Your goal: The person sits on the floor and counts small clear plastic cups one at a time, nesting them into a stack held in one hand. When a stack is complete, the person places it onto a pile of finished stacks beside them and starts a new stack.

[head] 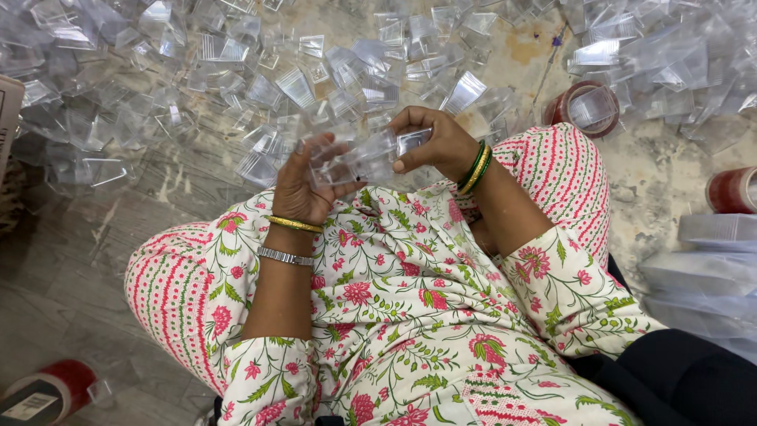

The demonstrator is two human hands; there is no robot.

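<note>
The person sat on the floor with knees drawn apart, and both hands met just above the lap. The left hand (303, 185) was curled around a small clear plastic box (359, 162), its fingers wrapped over the near end and the thumb tucked beneath. The right hand (438, 142) gripped the far end of the same box, thumb pressed flat along its side and fingertips bent over the top edge. Both hands were closed on the box, which lay level between them, just beyond the floral tunic (394, 300).

A gold bangle (293, 225) and a silver bracelet (284, 256) sat on the left wrist; green and gold bangles (475, 167) circled the right wrist.

Past the fingertips, a wide heap of clear plastic box pieces (260, 87) was spread over the stone floor (95, 268), the nearest ones lying just beyond the knuckles. Beyond the right hand, near the knee, a red-brown roll of tape (587, 106) rested with a clear piece sitting in its core. A second roll of tape (732, 189) lay well apart to the right, above a stack of folded clear sheets (706, 272). Well behind the left wrist, at the lower edge, a red tape roll (51, 390) lay on its side.
</note>
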